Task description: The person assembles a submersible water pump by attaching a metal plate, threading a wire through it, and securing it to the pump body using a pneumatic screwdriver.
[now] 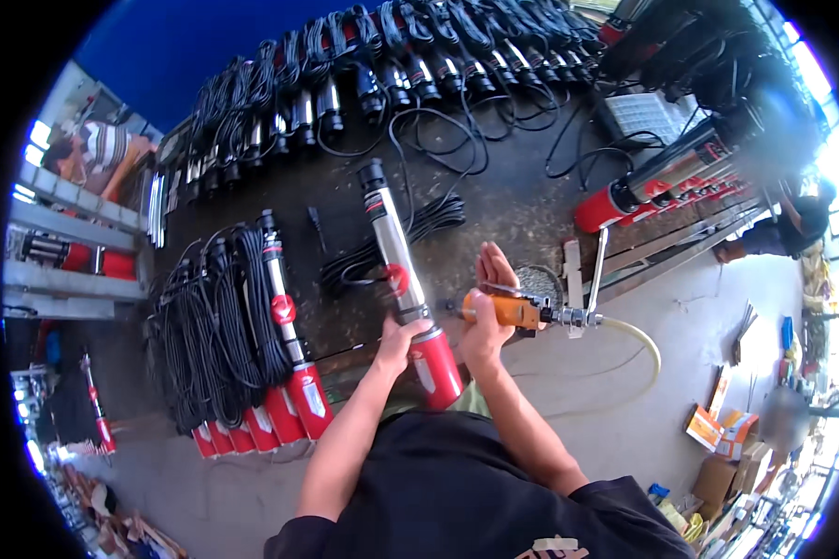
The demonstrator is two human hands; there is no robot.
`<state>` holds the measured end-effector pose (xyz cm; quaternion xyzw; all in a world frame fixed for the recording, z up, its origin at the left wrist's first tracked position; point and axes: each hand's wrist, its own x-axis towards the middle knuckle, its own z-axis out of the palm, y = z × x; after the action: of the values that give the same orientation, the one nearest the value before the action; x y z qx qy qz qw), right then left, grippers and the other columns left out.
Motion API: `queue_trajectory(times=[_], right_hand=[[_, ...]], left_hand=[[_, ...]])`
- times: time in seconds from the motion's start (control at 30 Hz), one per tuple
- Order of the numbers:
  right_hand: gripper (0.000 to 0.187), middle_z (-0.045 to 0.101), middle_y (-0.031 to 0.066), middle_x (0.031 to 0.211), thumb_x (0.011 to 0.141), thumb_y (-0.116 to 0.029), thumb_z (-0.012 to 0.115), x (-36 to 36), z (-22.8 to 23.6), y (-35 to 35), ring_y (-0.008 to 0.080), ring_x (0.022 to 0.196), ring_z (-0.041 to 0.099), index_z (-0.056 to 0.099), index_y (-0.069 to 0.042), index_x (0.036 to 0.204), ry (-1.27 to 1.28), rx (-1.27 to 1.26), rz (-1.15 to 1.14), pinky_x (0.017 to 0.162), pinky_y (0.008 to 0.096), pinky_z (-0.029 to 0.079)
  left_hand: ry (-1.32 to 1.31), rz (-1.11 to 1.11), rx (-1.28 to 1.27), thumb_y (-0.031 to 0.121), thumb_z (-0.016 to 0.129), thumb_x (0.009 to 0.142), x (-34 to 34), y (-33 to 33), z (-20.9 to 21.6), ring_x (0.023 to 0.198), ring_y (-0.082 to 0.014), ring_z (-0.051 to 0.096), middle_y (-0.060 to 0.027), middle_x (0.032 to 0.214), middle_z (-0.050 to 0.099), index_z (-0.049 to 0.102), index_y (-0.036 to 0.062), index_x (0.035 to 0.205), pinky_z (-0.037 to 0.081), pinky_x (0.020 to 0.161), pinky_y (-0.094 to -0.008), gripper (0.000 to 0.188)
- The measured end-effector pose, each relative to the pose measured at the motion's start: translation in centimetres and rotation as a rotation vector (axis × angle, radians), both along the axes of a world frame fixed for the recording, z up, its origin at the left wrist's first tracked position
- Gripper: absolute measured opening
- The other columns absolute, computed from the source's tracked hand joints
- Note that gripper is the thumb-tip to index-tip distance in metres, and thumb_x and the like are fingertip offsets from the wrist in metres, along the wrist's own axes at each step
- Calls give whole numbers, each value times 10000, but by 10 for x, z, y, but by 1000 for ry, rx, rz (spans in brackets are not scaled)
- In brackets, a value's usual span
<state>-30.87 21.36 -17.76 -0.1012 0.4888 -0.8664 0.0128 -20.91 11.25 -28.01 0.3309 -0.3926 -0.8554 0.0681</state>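
A long submersible pump (398,257) lies in front of me, a silver tube with a black top, a red round sticker and a red lower end toward my body. My left hand (399,345) is closed around it just above the red end. My right hand (485,326) grips an orange air tool (508,311), with some fingers stretched out beyond it. The tool's tip points left at the pump; I cannot tell whether they touch. A pale air hose (657,359) curves from its metal fitting. A coiled black cable (410,233) rests beside the pump.
Several similar pumps with bundled cables (224,326) lie at the left table edge. Rows of silver pumps (424,79) with black cables line the far side. More red-ended pumps (625,200) lie right, near a white crate (648,116). Other people are at far left and right.
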Motion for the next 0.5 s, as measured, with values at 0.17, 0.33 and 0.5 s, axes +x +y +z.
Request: queue_trajectory(times=[0.17, 0.33, 0.5], right_hand=[[270, 628, 139, 1135, 912, 23, 532, 6, -16, 9, 198, 904, 636, 522, -29, 1177, -233, 204, 224, 842, 328, 524], [226, 587, 86, 928, 887, 27, 516, 8, -29, 2, 161, 786, 590, 498, -46, 1100, -245, 48, 129, 751, 296, 505], [254, 571, 80, 905, 865, 45, 504, 6, -30, 0, 153, 750, 562, 496, -56, 1098, -184, 27, 116, 727, 295, 502]], left_hand=[[-9, 26, -32, 50, 782, 704, 0, 1, 0, 889, -208, 645, -70, 1004, 617, 518, 41, 1210, 561, 812, -373, 571], [-43, 3, -13, 68, 793, 708, -1, 0, -1, 928, -227, 646, -92, 1047, 609, 452, 32, 1283, 567, 844, -391, 669], [-43, 4, -46, 89, 807, 703, 0, -2, -7, 916, -229, 653, -91, 1027, 613, 451, 39, 1269, 574, 843, -402, 671]])
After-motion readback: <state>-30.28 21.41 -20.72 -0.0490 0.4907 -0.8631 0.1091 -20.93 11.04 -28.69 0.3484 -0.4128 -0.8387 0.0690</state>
